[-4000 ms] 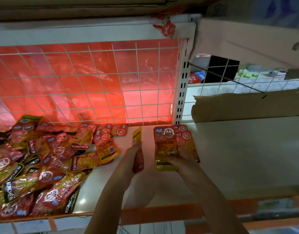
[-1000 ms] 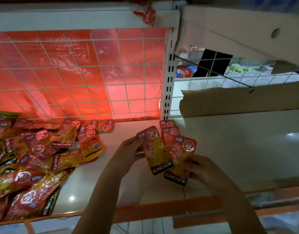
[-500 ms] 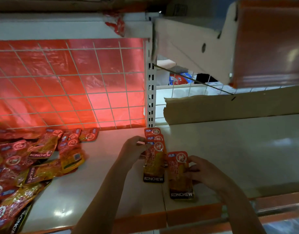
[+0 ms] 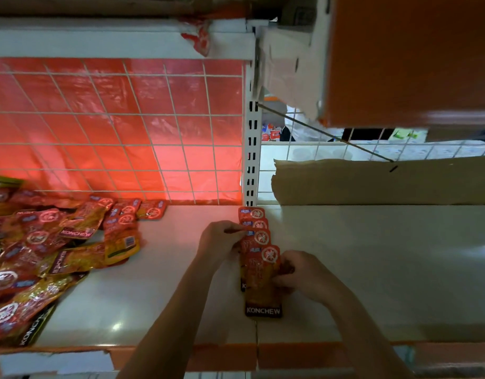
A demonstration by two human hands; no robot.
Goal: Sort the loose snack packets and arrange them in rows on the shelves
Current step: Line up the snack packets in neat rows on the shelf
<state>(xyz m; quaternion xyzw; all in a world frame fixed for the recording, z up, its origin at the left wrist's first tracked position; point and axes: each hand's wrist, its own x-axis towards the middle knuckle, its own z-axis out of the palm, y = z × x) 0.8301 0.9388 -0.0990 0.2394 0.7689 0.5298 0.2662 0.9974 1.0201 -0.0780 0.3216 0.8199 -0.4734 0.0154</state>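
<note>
Four overlapped packets, white shelf

Beyond my left hand a white wire grid fronts red plastic sheeting; past my right hand leans a cardboard sheet.

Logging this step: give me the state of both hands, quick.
Left hand: pinching the left edge of a packet in the overlapping row.
Right hand: gripping the front KONCHEW packet.
</note>
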